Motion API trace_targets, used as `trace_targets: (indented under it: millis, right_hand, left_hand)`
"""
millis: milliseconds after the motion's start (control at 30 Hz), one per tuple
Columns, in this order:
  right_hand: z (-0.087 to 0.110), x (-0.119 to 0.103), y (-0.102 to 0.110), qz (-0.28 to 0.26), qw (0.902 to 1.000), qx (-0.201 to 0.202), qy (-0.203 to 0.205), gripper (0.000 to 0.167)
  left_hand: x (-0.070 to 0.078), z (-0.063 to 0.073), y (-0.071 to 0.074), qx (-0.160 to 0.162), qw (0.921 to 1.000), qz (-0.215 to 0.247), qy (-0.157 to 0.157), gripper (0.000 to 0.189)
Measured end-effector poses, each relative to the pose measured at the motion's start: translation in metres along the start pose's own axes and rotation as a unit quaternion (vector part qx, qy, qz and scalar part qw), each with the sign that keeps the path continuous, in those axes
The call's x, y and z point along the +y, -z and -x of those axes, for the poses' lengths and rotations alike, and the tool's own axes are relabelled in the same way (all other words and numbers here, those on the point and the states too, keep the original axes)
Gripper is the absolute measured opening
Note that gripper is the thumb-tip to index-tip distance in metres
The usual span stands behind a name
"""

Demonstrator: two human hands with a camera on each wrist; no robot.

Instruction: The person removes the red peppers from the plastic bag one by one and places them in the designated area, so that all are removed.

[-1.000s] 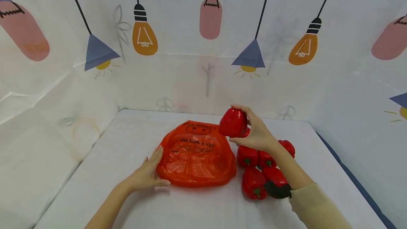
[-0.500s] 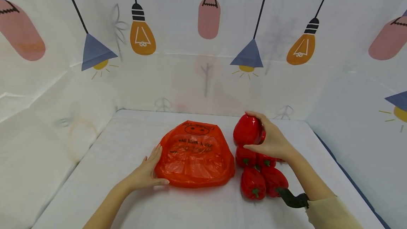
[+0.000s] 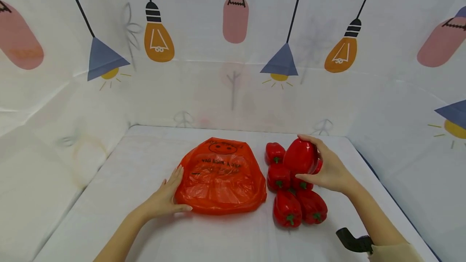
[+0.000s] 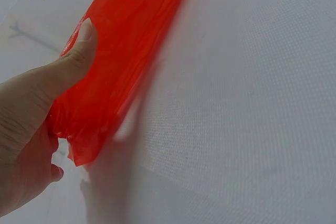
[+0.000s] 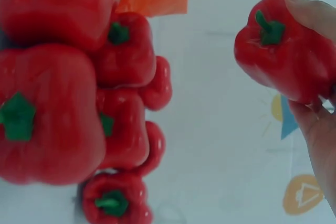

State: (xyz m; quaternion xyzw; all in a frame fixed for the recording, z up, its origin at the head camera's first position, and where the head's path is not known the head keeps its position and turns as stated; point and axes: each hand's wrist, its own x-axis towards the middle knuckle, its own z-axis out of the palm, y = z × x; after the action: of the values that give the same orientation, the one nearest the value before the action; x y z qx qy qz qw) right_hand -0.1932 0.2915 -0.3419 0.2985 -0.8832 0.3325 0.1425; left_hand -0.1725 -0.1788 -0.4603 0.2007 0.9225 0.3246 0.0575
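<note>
My right hand [image 3: 331, 171] grips a red bell pepper [image 3: 300, 157] between thumb and fingers, over the group of peppers. In the right wrist view the held pepper [image 5: 294, 56] shows its green stem, apart from the others. An orange-red plastic bag [image 3: 223, 179] with a printed face and lettering lies left of the peppers. My left hand [image 3: 165, 199] touches the bag's left side, fingers extended along its edge and thumb by its lower corner. From the left wrist, the thumb [image 4: 73, 61] overlaps the bag's red film [image 4: 126, 35].
Several red bell peppers [image 3: 287, 209] sit close together on the white table [image 3: 233, 241], right of the bag. Behind stands a white sheet [image 3: 204, 88] printed with lamps and bulbs. A black strap end [image 3: 351, 241] hangs from the right wrist.
The right hand has carried the pepper rightward and lower, from beside the bag to over the other peppers. The left hand stays at the bag. The view has shifted slightly.
</note>
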Motion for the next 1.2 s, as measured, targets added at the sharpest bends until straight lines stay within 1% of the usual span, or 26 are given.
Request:
trace_targets:
  millis: [200,400,567,633,733,867,933,1033,1200]
  right_hand:
    - [0.014,0.004,0.011,0.023,0.9995,0.02,-0.001,0.107]
    - [0.029,0.012,0.02,0.06,0.9981,0.008,-0.008,0.106]
    - [0.045,0.022,0.029,0.101,0.9948,0.0,-0.011,0.105]
    - [0.051,0.027,0.032,0.114,0.9933,-0.002,-0.018,0.103]
    - [0.06,0.035,0.035,0.125,0.9911,-0.011,-0.044,0.101]
    - [0.07,0.046,0.036,0.136,0.9866,-0.037,-0.081,0.099]
    - [0.075,0.053,0.035,0.144,0.9831,-0.058,-0.097,0.099]
    - [0.08,0.06,0.032,0.14,0.9791,-0.09,-0.117,0.098]
    - [0.085,0.066,0.026,0.1,0.9744,-0.131,-0.153,0.097]
  left_hand:
    - [0.0,0.0,0.001,-0.002,1.0,0.002,0.001,0.121]
    - [-0.002,0.0,0.0,-0.006,1.0,0.004,0.003,0.123]
    - [-0.003,0.0,-0.001,-0.005,1.0,0.002,-0.001,0.123]
    - [-0.003,0.0,-0.001,-0.003,1.0,0.002,-0.003,0.124]
    - [-0.002,0.0,-0.001,-0.001,1.0,0.004,-0.004,0.123]
    - [0.0,0.001,-0.001,-0.004,1.0,0.007,-0.002,0.123]
    - [0.0,0.002,-0.001,-0.006,1.0,0.006,0.0,0.123]
    - [0.001,0.002,-0.001,-0.007,0.9999,0.007,0.002,0.123]
    - [0.0,0.003,-0.002,-0.003,1.0,0.004,-0.002,0.123]
